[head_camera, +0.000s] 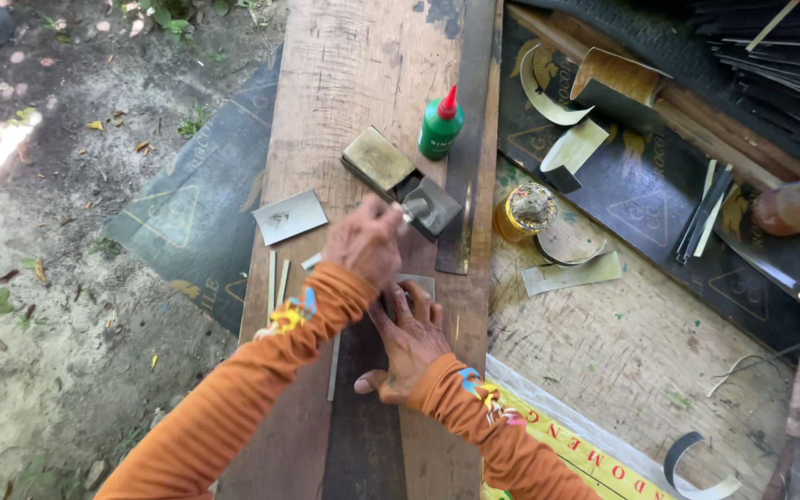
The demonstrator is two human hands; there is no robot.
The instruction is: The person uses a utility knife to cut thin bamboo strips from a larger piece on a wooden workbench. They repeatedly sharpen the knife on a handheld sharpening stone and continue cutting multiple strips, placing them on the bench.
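Our right hand (411, 341) lies spread, flat on a small grey metal sheet (417, 282) on the long wooden plank (363, 74). Our left hand (366, 243) pinches a thin tool beside the folded grey metal box (432, 208); a green glue bottle (440, 125) stands near.

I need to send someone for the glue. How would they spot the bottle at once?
Find the long wooden plank running up the middle. Near its right edge, beyond the hands, a small green bottle stands beside a flat metal box. It is the only green thing there, with a red pointed cap.
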